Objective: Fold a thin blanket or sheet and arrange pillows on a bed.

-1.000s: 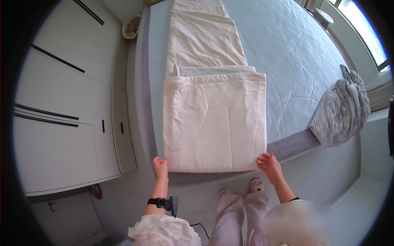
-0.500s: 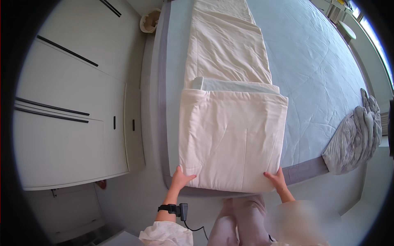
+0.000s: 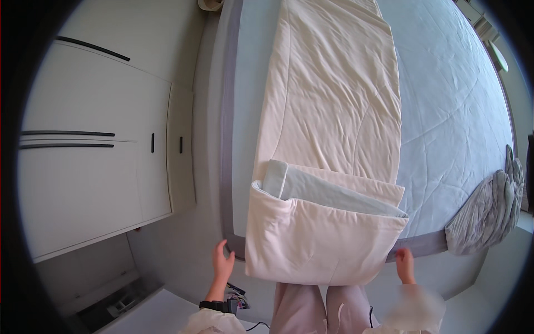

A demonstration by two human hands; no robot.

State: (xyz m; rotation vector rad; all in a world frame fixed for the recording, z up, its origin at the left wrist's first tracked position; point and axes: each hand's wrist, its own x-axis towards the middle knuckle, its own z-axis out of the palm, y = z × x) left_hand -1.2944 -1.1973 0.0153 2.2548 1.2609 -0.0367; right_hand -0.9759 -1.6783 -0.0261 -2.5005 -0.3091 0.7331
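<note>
A long cream quilt [image 3: 334,83] with a pale blue-grey underside lies along the bed. Its near end is folded over into a thick layered flap [image 3: 328,245], which hangs a little over the bed's front edge by my knees. The pale blue-grey lining [image 3: 334,192] shows between the layers. To the left of the flap, my left hand [image 3: 222,261] is off the fabric, its thumb and fingers apart. My right hand [image 3: 405,263] is just beyond the flap's right edge, fingers loosely bent, with nothing seen in it.
The bed [image 3: 450,111] has a light blue sheet and a grey border. A crumpled grey cloth [image 3: 484,217] sits at its right corner. White cabinets [image 3: 94,183] with black handles stand at the left. My legs [image 3: 325,309] are close against the bed's front.
Both hands have let go of the quilt's near corners and moved outward. The folded end has come nearer to me, sagging over the bed edge, with its layers gaping wider. The view has shifted.
</note>
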